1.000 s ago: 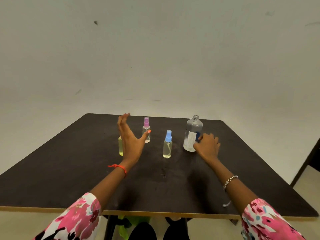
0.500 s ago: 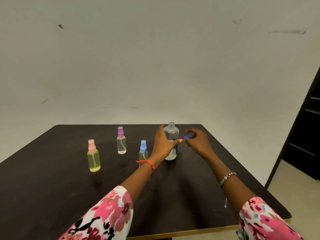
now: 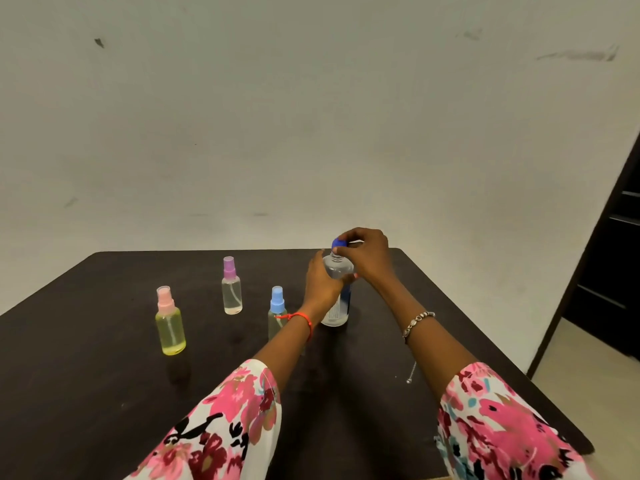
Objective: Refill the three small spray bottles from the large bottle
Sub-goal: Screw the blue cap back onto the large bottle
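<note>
The large clear bottle (image 3: 337, 271) stands upright on the dark table (image 3: 104, 375). My left hand (image 3: 320, 284) grips its body from the left. My right hand (image 3: 367, 252) pinches a blue cap (image 3: 337, 243) right over the bottle's neck. Left of them stand three small spray bottles: one with a pink top and yellow liquid (image 3: 169, 322), one with a purple top (image 3: 231, 287), and one with a blue top (image 3: 276, 313), partly hidden behind my left wrist.
A small silvery pin-like item (image 3: 411, 373) lies on the table by my right forearm. The table's right edge drops to a pale floor, with a dark doorway (image 3: 609, 258) beyond. A plain wall stands behind the table.
My right hand lifted the blue cap from beside the large bottle up to its neck. My left hand closed around the bottle's body. The view shifted right.
</note>
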